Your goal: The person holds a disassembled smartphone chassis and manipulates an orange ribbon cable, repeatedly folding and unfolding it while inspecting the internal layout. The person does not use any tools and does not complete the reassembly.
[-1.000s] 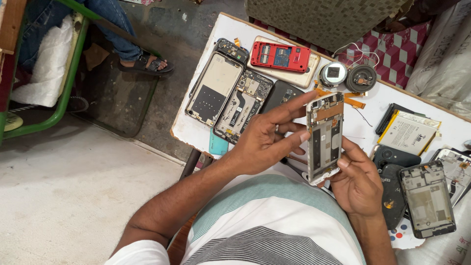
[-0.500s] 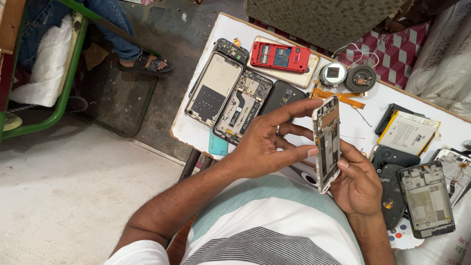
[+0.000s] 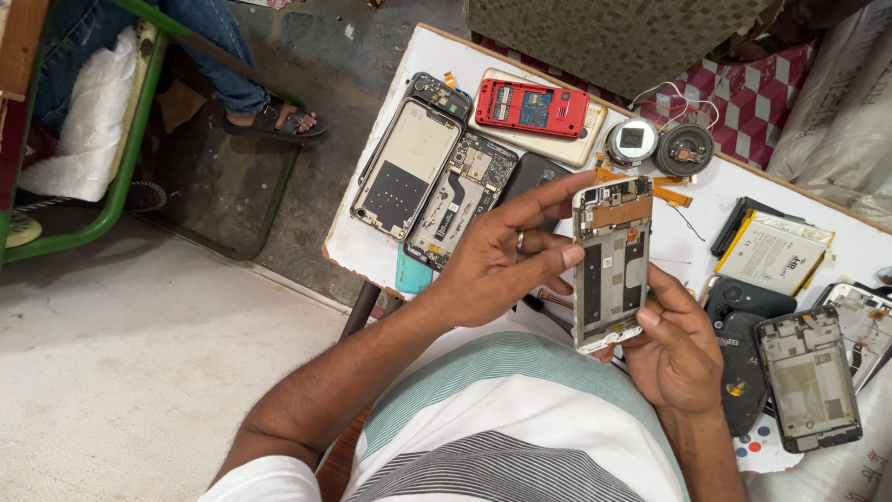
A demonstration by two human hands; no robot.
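I hold a stripped white phone frame [image 3: 611, 265] upright above the white tabletop [image 3: 381, 244], its open back facing me. My left hand [image 3: 506, 256] grips its left edge, index finger stretched along the top corner, thumb on the side. My right hand [image 3: 676, 346] cups the lower right edge from below. Both hands are closed on the frame. Beyond it on the tabletop lie two opened phone bodies [image 3: 437, 177], a red phone [image 3: 531, 107] and two round parts [image 3: 658, 144]; a battery [image 3: 771, 253] lies to my right
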